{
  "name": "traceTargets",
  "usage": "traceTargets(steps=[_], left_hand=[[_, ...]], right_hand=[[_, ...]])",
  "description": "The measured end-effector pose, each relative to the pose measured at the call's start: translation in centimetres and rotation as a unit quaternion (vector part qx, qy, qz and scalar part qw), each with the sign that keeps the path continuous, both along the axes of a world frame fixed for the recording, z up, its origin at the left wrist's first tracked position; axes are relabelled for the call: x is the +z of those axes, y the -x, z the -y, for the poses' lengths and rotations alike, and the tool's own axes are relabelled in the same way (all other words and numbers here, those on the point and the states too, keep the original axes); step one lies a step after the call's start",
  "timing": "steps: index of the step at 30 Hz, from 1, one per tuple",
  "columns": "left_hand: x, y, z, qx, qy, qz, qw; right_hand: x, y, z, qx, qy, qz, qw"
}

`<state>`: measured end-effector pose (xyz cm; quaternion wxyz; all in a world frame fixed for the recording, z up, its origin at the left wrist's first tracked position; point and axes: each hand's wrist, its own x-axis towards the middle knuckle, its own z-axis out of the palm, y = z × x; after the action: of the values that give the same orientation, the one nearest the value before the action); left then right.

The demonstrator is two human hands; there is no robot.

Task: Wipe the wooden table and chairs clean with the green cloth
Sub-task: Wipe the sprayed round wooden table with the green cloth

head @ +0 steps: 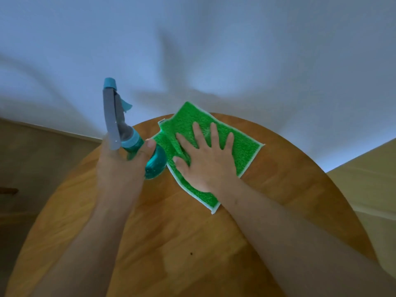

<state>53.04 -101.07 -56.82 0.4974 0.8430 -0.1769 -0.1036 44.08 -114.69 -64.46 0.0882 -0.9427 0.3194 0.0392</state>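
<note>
A green cloth (242, 151) with a pale border lies flat near the far edge of the round wooden table (192, 243). My right hand (205, 161) presses down on the cloth with its fingers spread and straight. Just left of the cloth, my left hand (120, 166) grips the neck of a teal spray bottle (154, 162), held above the table. The bottle's grey trigger head (111, 116) points up and away from me. No chair is clearly in view.
A white wall (214, 50) stands close behind the table's far edge. Wooden floor (32, 157) shows to the left, with a dark wooden piece (8, 190) at the left margin. A pale surface (368, 189) lies at the right.
</note>
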Motion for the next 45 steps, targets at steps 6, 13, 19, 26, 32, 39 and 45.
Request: traceTargets(steps=[6, 13, 19, 26, 32, 39, 45], left_hand=[[-2.5, 4.4, -3.5, 0.064, -0.133, -0.018, 0.989], [-3.4, 13.1, -5.2, -0.058, -0.148, 0.041, 0.986], [-2.6, 15.6, -7.3, -0.178, -0.122, 0.031, 0.976], [-2.7, 15.5, -16.5, -0.016, -0.137, 0.076, 0.988], [-2.5, 17.2, -22.9, 0.111, -0.177, 0.043, 0.977], [-2.2, 18.5, -28.3, 0.226, -0.125, -0.001, 0.966], [-2.8, 15.9, -30.6, 0.209, -0.144, 0.002, 0.967]], right_hand=[[0.5, 5.5, 4.6, -0.034, -0.014, 0.013, 0.999], [0.9, 22.6, 0.3, -0.182, 0.004, -0.053, 0.982], [1.7, 28.7, -15.7, -0.18, 0.001, -0.064, 0.982], [1.8, 20.9, -26.6, 0.073, -0.033, -0.054, 0.995], [1.6, 14.1, -15.0, -0.02, -0.039, -0.023, 0.999], [1.3, 5.8, -21.5, -0.003, -0.044, -0.03, 0.999], [1.5, 8.5, -33.2, 0.19, -0.062, -0.019, 0.98]])
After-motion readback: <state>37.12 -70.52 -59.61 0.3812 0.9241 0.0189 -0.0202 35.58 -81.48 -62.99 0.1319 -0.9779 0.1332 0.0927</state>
